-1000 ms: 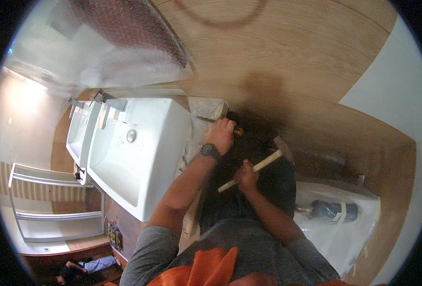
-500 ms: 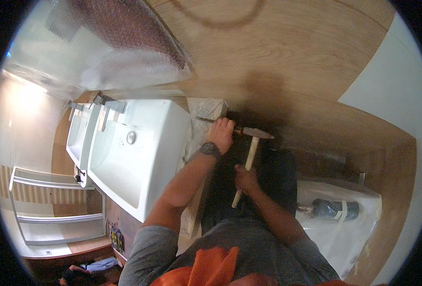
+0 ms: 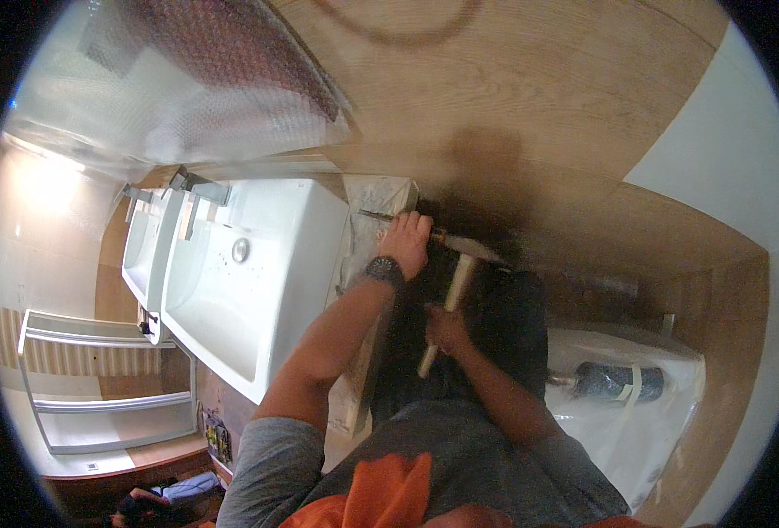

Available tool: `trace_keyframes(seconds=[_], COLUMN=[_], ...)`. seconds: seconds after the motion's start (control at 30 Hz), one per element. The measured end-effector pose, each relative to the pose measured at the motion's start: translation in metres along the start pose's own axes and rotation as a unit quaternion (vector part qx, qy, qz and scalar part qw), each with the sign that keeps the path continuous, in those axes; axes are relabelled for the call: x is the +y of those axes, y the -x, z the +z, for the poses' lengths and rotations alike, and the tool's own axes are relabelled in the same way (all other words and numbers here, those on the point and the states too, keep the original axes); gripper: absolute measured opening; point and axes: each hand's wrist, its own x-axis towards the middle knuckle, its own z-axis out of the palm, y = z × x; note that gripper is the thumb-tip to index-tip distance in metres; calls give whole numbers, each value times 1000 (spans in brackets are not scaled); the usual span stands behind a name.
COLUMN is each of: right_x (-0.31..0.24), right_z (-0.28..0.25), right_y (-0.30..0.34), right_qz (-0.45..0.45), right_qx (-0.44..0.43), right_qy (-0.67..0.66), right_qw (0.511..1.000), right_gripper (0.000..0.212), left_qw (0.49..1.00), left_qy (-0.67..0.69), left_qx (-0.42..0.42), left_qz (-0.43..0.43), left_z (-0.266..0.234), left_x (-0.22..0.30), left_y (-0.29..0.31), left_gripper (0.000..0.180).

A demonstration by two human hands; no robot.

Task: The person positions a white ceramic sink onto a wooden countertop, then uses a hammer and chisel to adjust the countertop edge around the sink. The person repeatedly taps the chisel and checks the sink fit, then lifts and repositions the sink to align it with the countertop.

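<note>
At frame centre, grips a probably head-heavy, stiff hammer (image 3: pixel 463 271), best held low on its handle (image 3: pixel 456 292), with a closed right hand (image 3: pixel 446 329); just beyond, clasps a chisel (image 3: pixel 375 216) in a curled left hand (image 3: pixel 406 244), right of the white washbasin (image 3: pixel 308 246).

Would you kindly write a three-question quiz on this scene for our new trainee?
1. Which hand holds the hammer?
2. True or false: the left hand lies flat and holds nothing.
3. The nearer white basin is on the person's: A) left; B) right.

Key:
1. The right hand.
2. False; it is closed around a slim rod-like tool.
3. A.
</note>
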Motion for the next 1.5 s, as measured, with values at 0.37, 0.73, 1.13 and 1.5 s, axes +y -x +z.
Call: trace_keyframes(seconds=[0.37,0.73,1.13,1.5], right_x=[-3,-26,-11,12], right_z=[2,7,-11,-1], right_y=[-7,14,-6,-17], right_qz=[-19,26,-95,-54], right_qx=[-16,69,29,37], right_qy=[167,56,-56,-74], right_qw=[986,996,993,995], right_gripper=[24,24,21,22], left_qw=[1000,999,999,999], left_qy=[11,29,-22,-37], left_qx=[6,25,23,-5], left_qz=[-4,-1,6,6], left_z=[7,6,7,2], left_x=[-5,-4,-5,-4], left_y=[0,1,1,-2], left_gripper=[35,29,29,23])
